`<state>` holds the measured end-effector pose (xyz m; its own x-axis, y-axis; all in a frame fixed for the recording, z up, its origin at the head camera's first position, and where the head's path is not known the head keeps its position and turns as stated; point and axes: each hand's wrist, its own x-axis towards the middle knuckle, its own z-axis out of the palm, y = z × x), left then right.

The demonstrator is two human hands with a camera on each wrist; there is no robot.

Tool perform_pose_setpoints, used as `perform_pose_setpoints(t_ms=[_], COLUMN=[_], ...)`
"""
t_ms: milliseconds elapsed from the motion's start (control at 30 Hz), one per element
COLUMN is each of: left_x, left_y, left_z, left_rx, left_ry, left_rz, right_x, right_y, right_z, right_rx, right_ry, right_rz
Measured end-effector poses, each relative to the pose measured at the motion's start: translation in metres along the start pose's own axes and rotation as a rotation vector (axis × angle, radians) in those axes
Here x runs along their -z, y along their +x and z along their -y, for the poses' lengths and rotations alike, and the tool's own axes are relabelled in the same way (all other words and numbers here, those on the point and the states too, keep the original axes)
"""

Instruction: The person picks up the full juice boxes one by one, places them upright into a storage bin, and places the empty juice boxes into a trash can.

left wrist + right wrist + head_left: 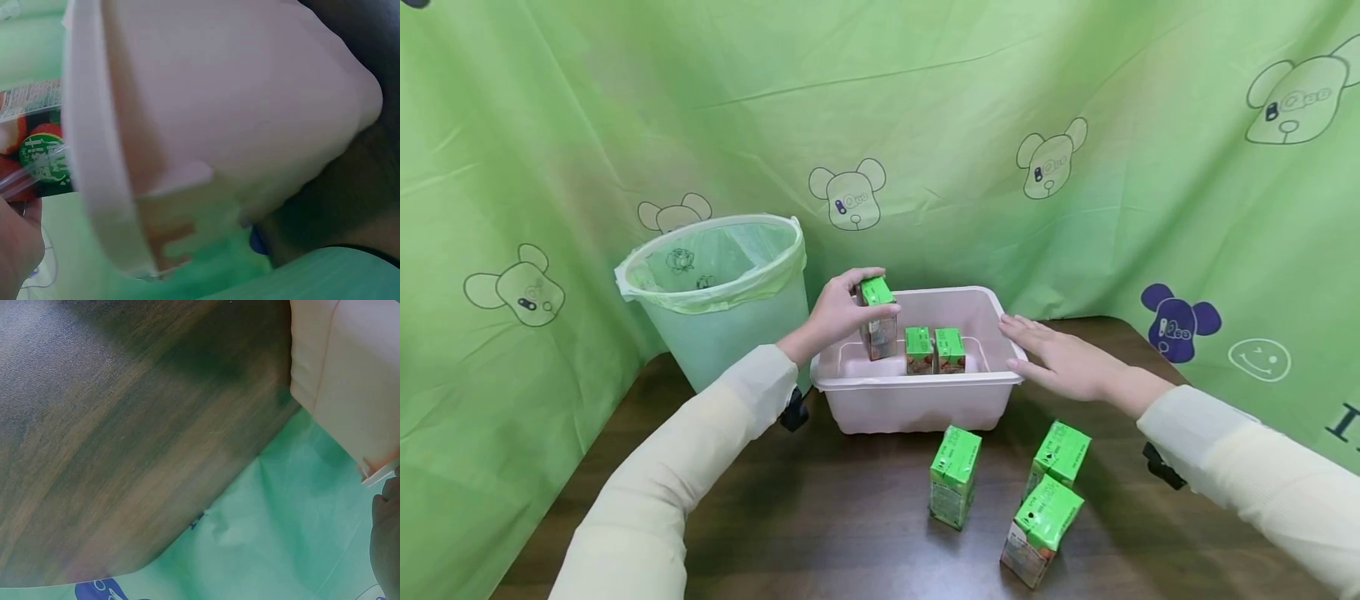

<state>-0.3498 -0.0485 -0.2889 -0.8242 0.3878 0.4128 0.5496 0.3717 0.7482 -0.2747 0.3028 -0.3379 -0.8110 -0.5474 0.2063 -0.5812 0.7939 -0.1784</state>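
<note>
My left hand (842,308) grips a drink carton (880,327) with a bright green top, holding it upright over the left part of a pale pink plastic basin (917,404). In the left wrist view the carton (45,156) shows red fruit and a green round label beyond the basin's rim. Two similar cartons (918,350) (951,350) stand side by side inside the basin. At the basin's right rim is my right hand (1060,358), its fingers extended and touching or very near the edge. Whether the held carton meets the basin floor, I cannot tell.
Three more green-topped cartons stand on the dark wooden table (820,517): one carton (955,477) before the basin, two others (1060,454) (1041,529) further right. A green lined bin (722,325) stands left of the basin. Green printed cloth (940,100) hangs behind.
</note>
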Motion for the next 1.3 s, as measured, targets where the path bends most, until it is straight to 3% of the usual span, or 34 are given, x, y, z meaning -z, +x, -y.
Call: perform_pose_setpoints(t_ms=[600,967,1300], left_x=[-0.005,-0.011,-0.018], left_y=[0.003,0.005,0.011], left_z=[0.029,0.031,0.036], left_rx=[0.069,0.106,0.114], left_ry=[0.053,0.051,0.159], left_rz=[0.096,0.182,0.265], right_x=[-0.003,-0.002,-0.001], right_y=[0.001,0.000,0.000], right_z=[-0.001,-0.001,-0.001], right_rx=[-0.020,-0.015,-0.013], right_ry=[0.002,-0.002,-0.003], right_rz=[-0.023,-0.013,-0.015])
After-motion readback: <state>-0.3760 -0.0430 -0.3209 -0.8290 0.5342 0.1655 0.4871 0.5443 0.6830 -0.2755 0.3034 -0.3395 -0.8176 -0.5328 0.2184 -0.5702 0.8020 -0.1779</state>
